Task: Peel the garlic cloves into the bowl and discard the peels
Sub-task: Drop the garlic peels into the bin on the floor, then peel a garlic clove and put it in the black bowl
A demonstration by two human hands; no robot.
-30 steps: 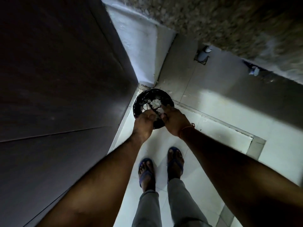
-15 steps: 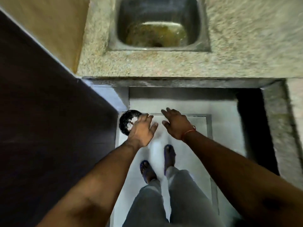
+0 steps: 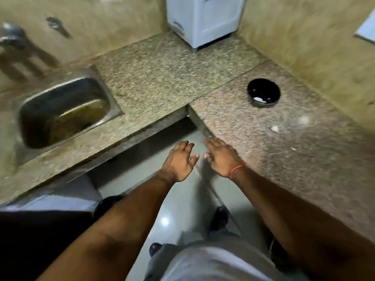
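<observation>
An L-shaped speckled granite counter (image 3: 162,78) wraps the corner. A stainless steel sink (image 3: 65,110) is set into its left run; a round black bowl (image 3: 263,92) stands on its right run. A white boxy appliance (image 3: 205,19) sits at the back corner, between them.

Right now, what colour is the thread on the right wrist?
Red; the thin thread band circles the wrist just behind the open right hand, clearest in the head view.

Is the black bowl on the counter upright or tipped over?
Upright: the bowl sits on the counter rim up, its dark inside showing with something pale at the bottom.
</observation>
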